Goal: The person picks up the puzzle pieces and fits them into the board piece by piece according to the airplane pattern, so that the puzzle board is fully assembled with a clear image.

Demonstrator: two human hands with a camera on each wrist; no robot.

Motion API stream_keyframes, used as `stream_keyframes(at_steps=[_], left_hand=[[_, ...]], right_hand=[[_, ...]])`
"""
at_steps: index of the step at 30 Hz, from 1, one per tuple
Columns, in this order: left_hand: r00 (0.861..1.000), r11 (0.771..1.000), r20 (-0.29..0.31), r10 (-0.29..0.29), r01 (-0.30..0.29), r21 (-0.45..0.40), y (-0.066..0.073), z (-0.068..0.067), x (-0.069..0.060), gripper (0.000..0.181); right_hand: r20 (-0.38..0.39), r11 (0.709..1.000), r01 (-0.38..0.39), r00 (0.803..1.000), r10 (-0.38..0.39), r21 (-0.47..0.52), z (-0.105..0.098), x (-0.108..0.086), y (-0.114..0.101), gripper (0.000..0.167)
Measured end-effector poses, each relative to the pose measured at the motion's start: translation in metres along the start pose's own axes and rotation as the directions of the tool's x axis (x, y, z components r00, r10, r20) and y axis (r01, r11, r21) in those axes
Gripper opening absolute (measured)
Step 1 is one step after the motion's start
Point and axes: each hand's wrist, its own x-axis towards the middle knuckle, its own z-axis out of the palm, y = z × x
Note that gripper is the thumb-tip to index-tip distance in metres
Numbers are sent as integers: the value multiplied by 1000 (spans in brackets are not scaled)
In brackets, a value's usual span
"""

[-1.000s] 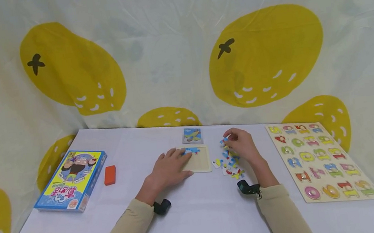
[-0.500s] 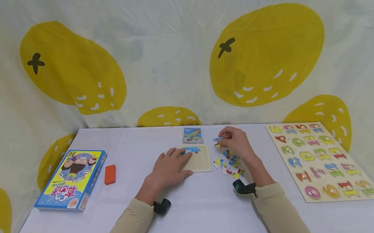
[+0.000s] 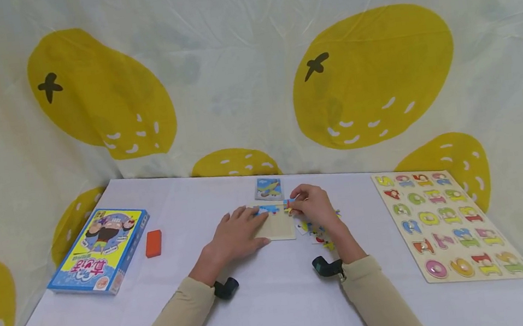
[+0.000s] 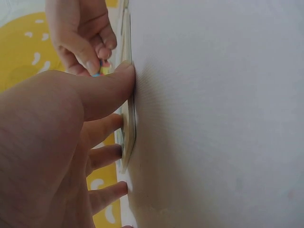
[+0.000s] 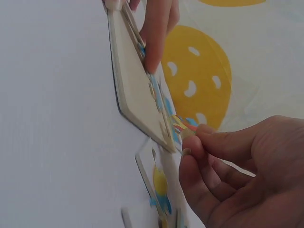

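A shallow wooden puzzle tray (image 3: 280, 231) lies on the white table, with a few blue jigsaw pieces (image 3: 269, 209) along its far edge. My left hand (image 3: 236, 236) rests on the tray's left side, fingers spread over the fitted pieces and thumb at the near rim. Between thumb and fingertips, my right hand (image 3: 316, 210) pinches a jigsaw piece (image 5: 183, 124) coloured blue, red and yellow, at the tray's far right corner. Whether this piece touches the tray, I cannot tell. Loose jigsaw pieces (image 3: 303, 228) are heaped right of the tray, partly hidden by my right hand.
Behind the tray lies a small picture card (image 3: 269, 189) showing a yellow plane. A blue-and-yellow box (image 3: 100, 253) and a red block (image 3: 153, 244) stand on the left. On the right is a wooden number board (image 3: 453, 226). Patterned cloth (image 3: 242, 88) hangs behind the table.
My right hand has lifted a jigsaw piece from the heap and carried it left to the tray's far right corner. My left hand has stayed in place.
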Motion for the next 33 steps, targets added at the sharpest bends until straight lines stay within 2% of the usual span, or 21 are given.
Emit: stream_keyframes(at_steps=[3, 8, 14, 23, 33], left_hand=[[1000, 1000, -7, 4, -4, -6, -1, 0, -1, 68], [1000, 1000, -1, 7, -7, -12, 0, -1, -1, 67], [1000, 1000, -5, 2, -2, -15, 1, -2, -2, 66], [1000, 1000, -6, 2, -2, -12, 0, -3, -2, 67], [1000, 1000, 1, 3, -3, -8, 0, 0, -1, 66]], right_hand=[[16, 999, -28, 1000, 27, 29, 7, 1, -2, 14], [-15, 997, -74, 997, 74, -4, 17, 1, -4, 11], [-96, 993, -55, 994, 44, -109, 28, 0, -6, 14], [-135, 975, -42, 991, 12, -218, 33, 1, -10, 13], [-154, 973, -79, 987, 46, -215, 32, -1, -9, 12]])
